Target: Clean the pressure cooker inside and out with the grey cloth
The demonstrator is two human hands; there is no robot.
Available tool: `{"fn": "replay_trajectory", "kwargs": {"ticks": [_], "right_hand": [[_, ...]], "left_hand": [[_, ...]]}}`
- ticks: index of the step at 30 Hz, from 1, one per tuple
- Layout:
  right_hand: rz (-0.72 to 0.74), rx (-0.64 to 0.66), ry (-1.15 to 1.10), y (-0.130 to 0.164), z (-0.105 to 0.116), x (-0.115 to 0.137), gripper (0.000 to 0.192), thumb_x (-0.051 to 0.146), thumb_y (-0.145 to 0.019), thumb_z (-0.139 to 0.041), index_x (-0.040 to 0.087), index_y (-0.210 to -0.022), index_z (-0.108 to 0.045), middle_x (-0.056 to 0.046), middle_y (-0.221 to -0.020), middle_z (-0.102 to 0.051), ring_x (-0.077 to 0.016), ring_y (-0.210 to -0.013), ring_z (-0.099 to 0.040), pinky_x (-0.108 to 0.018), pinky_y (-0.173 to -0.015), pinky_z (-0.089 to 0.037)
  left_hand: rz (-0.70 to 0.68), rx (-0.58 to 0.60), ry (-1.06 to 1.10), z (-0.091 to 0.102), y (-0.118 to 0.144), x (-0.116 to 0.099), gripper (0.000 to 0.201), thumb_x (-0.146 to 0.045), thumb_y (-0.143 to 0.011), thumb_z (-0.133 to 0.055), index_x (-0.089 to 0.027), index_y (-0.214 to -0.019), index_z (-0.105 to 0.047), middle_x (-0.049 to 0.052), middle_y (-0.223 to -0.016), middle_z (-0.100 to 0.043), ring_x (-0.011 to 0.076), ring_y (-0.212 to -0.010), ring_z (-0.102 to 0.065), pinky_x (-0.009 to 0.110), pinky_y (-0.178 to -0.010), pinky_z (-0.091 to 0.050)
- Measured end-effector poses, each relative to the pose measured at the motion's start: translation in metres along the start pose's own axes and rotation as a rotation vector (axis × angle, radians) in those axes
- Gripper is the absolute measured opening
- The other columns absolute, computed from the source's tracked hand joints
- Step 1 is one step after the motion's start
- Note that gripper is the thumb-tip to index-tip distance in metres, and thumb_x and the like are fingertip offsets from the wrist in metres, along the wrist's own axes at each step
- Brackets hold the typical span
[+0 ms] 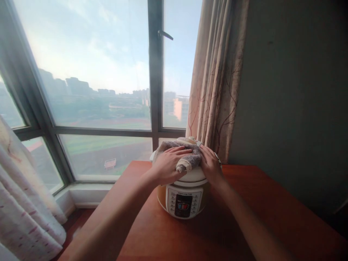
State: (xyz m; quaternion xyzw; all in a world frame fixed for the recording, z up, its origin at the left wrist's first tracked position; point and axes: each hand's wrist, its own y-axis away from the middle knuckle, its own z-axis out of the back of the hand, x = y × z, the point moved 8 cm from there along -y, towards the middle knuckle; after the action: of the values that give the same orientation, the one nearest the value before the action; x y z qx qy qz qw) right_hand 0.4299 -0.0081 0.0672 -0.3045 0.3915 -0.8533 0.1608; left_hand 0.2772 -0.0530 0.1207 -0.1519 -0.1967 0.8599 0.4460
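Note:
A white and tan electric pressure cooker [185, 203] with a dark display and button panel stands upright on the table. A crumpled grey cloth [193, 159] with a pale edge is bunched on its lid [198, 177]. My left hand [170, 165] lies over the cloth from the left, with the cloth between its fingers and thumb. On the right side of the lid rests my right hand [211, 164], its fingers stretched forward beside the cloth. Its fingertips are near the lid's top; whether they touch the cloth I cannot tell.
The reddish-brown wooden table [146, 232] reaches to the window [103, 108]. A patterned curtain [214, 79] hangs behind the cooker, and another curtain [24, 203] hangs at the left. A dark wall [293, 90] stands at the right.

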Motion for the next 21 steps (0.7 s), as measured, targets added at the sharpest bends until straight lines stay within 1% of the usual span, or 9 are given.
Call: {"fn": "replay_trajectory", "kwargs": {"ticks": [2, 5, 8, 11, 13, 17, 21], "right_hand": [[-0.001, 0.006, -0.003, 0.0, 0.0, -0.001, 0.047, 0.029, -0.096, -0.034, 0.011, -0.13, -0.062, -0.015, -0.14, -0.057, -0.0274, -0.135, -0.046, -0.049, -0.114, -0.035], [-0.01, 0.004, 0.002, -0.001, 0.0, -0.001, 0.047, 0.028, -0.095, -0.035, 0.011, -0.13, -0.062, -0.015, -0.141, -0.055, -0.0276, -0.135, -0.045, -0.05, -0.114, -0.034], [-0.008, -0.003, 0.016, 0.0, 0.003, 0.002, 0.046, 0.027, -0.094, -0.036, 0.012, -0.128, -0.063, -0.015, -0.142, -0.055, -0.0274, -0.135, -0.045, -0.05, -0.114, -0.035], [0.003, -0.012, 0.021, 0.001, 0.005, 0.006, 0.046, 0.025, -0.093, -0.037, 0.014, -0.128, -0.064, -0.014, -0.144, -0.053, -0.0267, -0.135, -0.045, -0.048, -0.114, -0.036], [0.004, -0.026, 0.02, 0.003, 0.006, 0.006, 0.045, 0.024, -0.093, -0.038, 0.016, -0.128, -0.064, -0.012, -0.144, -0.053, -0.0263, -0.134, -0.045, -0.048, -0.113, -0.036], [-0.001, -0.065, 0.014, 0.005, 0.008, 0.007, 0.044, 0.023, -0.093, -0.039, 0.018, -0.127, -0.065, -0.012, -0.142, -0.055, -0.0257, -0.133, -0.047, -0.047, -0.113, -0.037], [-0.005, -0.07, 0.008, 0.004, 0.008, 0.007, 0.044, 0.024, -0.093, -0.038, 0.016, -0.127, -0.065, -0.012, -0.141, -0.056, -0.0253, -0.133, -0.047, -0.045, -0.114, -0.036]], "left_hand": [[0.005, -0.007, 0.014, 0.003, 0.001, 0.006, 0.059, -0.032, -0.079, -0.056, -0.023, -0.137, -0.058, 0.004, -0.146, -0.054, 0.0279, -0.138, -0.045, 0.044, -0.118, -0.032], [0.063, -0.061, 0.027, 0.006, 0.002, 0.014, 0.055, -0.029, -0.078, -0.055, -0.019, -0.131, -0.062, 0.006, -0.141, -0.059, 0.0271, -0.133, -0.051, 0.042, -0.116, -0.036], [0.118, -0.163, 0.061, 0.011, 0.007, 0.024, 0.053, -0.027, -0.076, -0.054, -0.017, -0.127, -0.064, 0.008, -0.136, -0.063, 0.0271, -0.129, -0.055, 0.042, -0.113, -0.04], [0.142, -0.258, 0.098, 0.015, 0.015, 0.035, 0.052, -0.027, -0.078, -0.051, -0.017, -0.127, -0.064, 0.009, -0.134, -0.064, 0.027, -0.126, -0.057, 0.043, -0.11, -0.043], [0.157, -0.279, 0.103, 0.016, 0.019, 0.042, 0.05, -0.028, -0.08, -0.049, -0.015, -0.125, -0.066, 0.011, -0.133, -0.065, 0.0277, -0.125, -0.058, 0.044, -0.11, -0.043], [0.21, -0.271, 0.056, 0.014, 0.027, 0.05, 0.052, -0.03, -0.08, -0.049, -0.013, -0.127, -0.064, 0.012, -0.134, -0.063, 0.0297, -0.129, -0.054, 0.048, -0.112, -0.04], [0.255, -0.343, 0.034, 0.013, 0.039, 0.051, 0.053, -0.031, -0.081, -0.048, -0.015, -0.13, -0.061, 0.011, -0.137, -0.061, 0.029, -0.131, -0.052, 0.048, -0.113, -0.039]]}}
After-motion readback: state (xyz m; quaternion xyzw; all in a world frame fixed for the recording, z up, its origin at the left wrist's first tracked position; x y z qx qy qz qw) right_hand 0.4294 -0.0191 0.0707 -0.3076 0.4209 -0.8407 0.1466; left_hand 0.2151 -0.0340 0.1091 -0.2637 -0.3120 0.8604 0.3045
